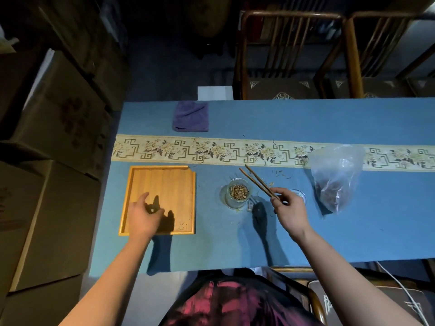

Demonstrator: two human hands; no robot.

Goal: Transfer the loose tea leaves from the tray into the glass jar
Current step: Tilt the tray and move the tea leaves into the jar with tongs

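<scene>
A shallow wooden tray (pixel 164 180) lies on the blue cloth at the left; its floor looks bare except for a few specks near the front right corner. My left hand (pixel 143 215) hovers over the tray's front left part, fingers apart, holding nothing. A small glass jar (pixel 237 196) with dried tea leaves (pixel 239 192) inside stands right of the tray. My right hand (pixel 288 208) is right of the jar and grips long wooden tweezers (pixel 257 181), whose tips point up and away above the jar's far side.
A clear plastic bag (pixel 334 177) of dark tea lies at the right. A glass lid (pixel 299 195) sits behind my right hand. A folded purple cloth (pixel 191 116) rests at the table's far edge. Stray leaves (pixel 281 174) dot the blue tablecloth (pixel 259 243). Wooden chairs (pixel 292 55) stand beyond, cardboard boxes (pixel 58 114) at the left.
</scene>
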